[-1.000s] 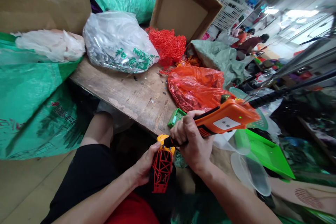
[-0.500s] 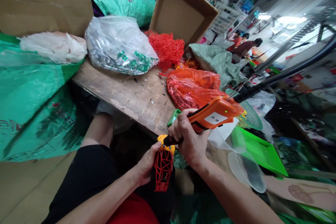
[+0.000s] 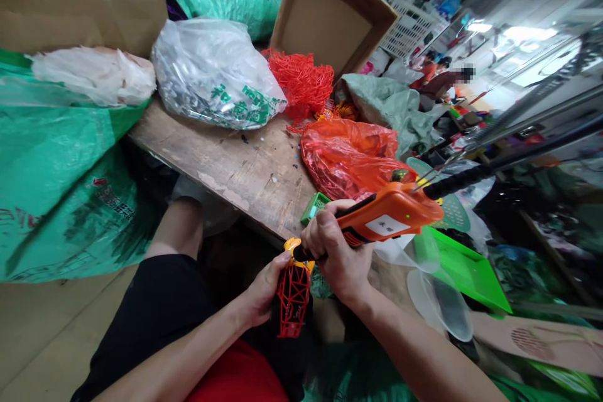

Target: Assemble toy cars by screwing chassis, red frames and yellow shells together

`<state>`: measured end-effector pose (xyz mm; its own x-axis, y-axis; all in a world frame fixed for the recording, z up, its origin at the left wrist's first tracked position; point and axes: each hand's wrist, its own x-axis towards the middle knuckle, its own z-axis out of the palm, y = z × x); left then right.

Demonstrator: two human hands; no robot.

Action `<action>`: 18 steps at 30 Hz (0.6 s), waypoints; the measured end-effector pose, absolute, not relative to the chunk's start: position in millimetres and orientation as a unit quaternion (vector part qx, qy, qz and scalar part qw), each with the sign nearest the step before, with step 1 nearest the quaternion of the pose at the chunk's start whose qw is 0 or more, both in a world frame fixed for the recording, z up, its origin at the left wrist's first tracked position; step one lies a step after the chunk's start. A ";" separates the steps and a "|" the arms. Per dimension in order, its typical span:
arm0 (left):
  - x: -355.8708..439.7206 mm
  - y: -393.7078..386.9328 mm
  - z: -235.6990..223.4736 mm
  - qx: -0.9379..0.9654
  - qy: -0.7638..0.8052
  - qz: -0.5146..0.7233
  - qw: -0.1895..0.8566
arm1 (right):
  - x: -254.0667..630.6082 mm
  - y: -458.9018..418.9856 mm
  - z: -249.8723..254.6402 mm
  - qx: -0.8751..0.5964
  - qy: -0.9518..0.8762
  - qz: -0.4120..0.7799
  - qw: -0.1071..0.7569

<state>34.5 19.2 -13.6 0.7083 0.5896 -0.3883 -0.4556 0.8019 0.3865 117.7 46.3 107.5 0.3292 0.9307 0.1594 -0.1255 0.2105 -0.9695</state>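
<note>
My left hand (image 3: 264,289) is closed around a plastic toy part (image 3: 294,301) with a red lattice frame and a yellow end. It holds the part above my lap, just off the table edge. In my right hand (image 3: 336,254) is an orange electric screwdriver (image 3: 393,217), gripped near its black nose. The nose meets the yellow end of the toy part, and the tip itself is hidden there. A small green basket (image 3: 315,207) sits on the table just beyond my right hand.
On the wooden table (image 3: 235,166) lie a white plastic bag (image 3: 214,75), a pile of red lattice parts (image 3: 301,85) and a red plastic bag (image 3: 348,151). A bright green tray (image 3: 471,273) stands to the right. Co-workers (image 3: 438,81) are in the background.
The screwdriver's rear end has dipped slightly and shifted a little to the right. Both hands keep their hold, and the nose still meets the yellow end. The view has moved slightly.
</note>
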 end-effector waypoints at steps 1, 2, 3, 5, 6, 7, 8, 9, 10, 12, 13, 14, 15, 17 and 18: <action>34.5 19.2 -14.2 0.135 0.252 0.283 0.916 | 117.7 47.0 108.5 -0.480 -0.414 0.406 0.659; 34.6 19.2 -14.6 0.137 0.251 0.280 0.916 | 117.8 48.1 109.9 -0.477 -0.411 0.408 0.661; 34.8 19.3 -15.0 0.140 0.250 0.279 0.916 | 118.1 49.2 111.5 -0.477 -0.409 0.408 0.662; 35.1 19.3 -15.2 0.148 0.250 0.282 0.914 | 119.2 51.2 114.5 -0.477 -0.408 0.401 0.667; 35.3 19.2 -15.2 0.152 0.251 0.284 0.913 | 120.0 51.6 115.9 -0.477 -0.408 0.398 0.669; 35.3 19.0 -15.2 0.156 0.252 0.286 0.911 | 120.8 51.5 117.2 -0.476 -0.408 0.399 0.669; 35.2 18.7 -15.2 0.159 0.254 0.287 0.910 | 121.5 50.8 118.6 -0.472 -0.408 0.404 0.669; 34.9 18.2 -15.2 0.163 0.254 0.286 0.909 | 121.9 49.6 120.0 -0.467 -0.407 0.412 0.668; 34.3 17.6 -15.3 0.166 0.254 0.285 0.909 | 122.1 47.8 121.6 -0.461 -0.406 0.419 0.669; 32.6 15.9 -15.5 0.173 0.249 0.284 0.910 | 121.5 43.5 124.6 -0.450 -0.407 0.429 0.669; 31.7 14.9 -15.7 0.176 0.246 0.284 0.910 | 121.0 41.1 125.6 -0.448 -0.408 0.431 0.669; 30.9 13.8 -15.8 0.179 0.245 0.285 0.909 | 120.4 38.9 126.0 -0.447 -0.409 0.431 0.668; 30.3 12.7 -15.9 0.181 0.245 0.285 0.909 | 119.9 37.0 125.7 -0.448 -0.410 0.431 0.667; 30.4 10.9 -15.9 0.179 0.249 0.285 0.908 | 119.4 34.8 123.1 -0.451 -0.407 0.431 0.668; 30.9 10.5 -15.6 0.177 0.250 0.284 0.909 | 119.4 34.6 121.3 -0.451 -0.404 0.431 0.669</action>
